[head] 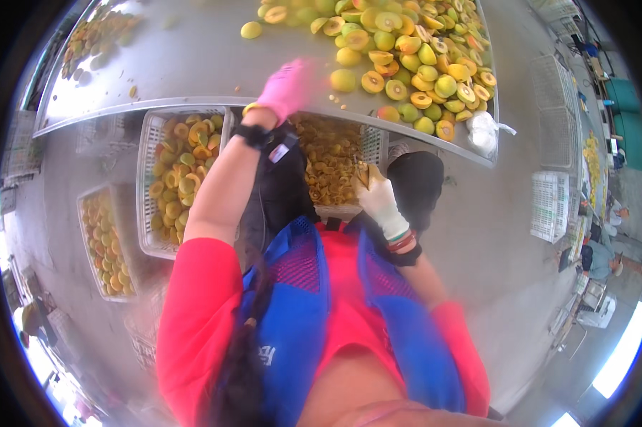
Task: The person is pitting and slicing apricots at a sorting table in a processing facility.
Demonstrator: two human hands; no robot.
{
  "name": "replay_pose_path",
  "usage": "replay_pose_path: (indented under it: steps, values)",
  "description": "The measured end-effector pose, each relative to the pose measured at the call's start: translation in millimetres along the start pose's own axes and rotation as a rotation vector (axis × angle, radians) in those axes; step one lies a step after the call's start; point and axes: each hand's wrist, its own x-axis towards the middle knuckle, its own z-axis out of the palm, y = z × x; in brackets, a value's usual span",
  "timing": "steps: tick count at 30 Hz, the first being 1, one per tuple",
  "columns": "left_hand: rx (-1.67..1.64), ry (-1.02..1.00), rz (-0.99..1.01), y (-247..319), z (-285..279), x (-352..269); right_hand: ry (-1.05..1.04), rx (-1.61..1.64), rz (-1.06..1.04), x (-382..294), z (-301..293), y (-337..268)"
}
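My left hand (288,91), in a pink glove, is blurred over the front of a metal table (203,69). Its fingers point towards a pile of whole and halved yellow-green stone fruit (422,69), and whether they hold anything cannot be made out. Lower and to the right, my right hand (377,197) wears a whitish glove with a stained finger end. It is closed around a small tool (361,172), whose exact kind is unclear. Below that hand, between my knees, sits a plastic crate (373,144) of brownish-yellow pieces, probably pits or scraps.
Left of my leg stands a white crate (146,176) of halved fruit, with another fruit crate (94,205) beyond it. A knotted white plastic bag (482,133) lies at the table's right corner. Stacked crates (550,205) stand on the right; people (601,259) are farther off.
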Motion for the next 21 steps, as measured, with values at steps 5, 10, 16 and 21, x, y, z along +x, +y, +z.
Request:
replay_pose_path:
  steps: [5, 10, 16, 21]
  values:
    - [0.272, -0.445, 0.006, 43, 31, 58, 0.087, -0.024, -0.085, -10, -1, -7]
    - [0.012, -0.416, 0.124, 21, 42, 73, 0.210, 0.091, -0.089, -19, -10, -30]
    - [-1.415, -0.443, -0.035, 22, 15, 18, 0.155, 0.028, -0.136, -11, -17, -22]
    - [-1.410, -0.393, -0.085, 53, -12, -45, 0.108, 0.203, -0.232, -12, -19, -38]
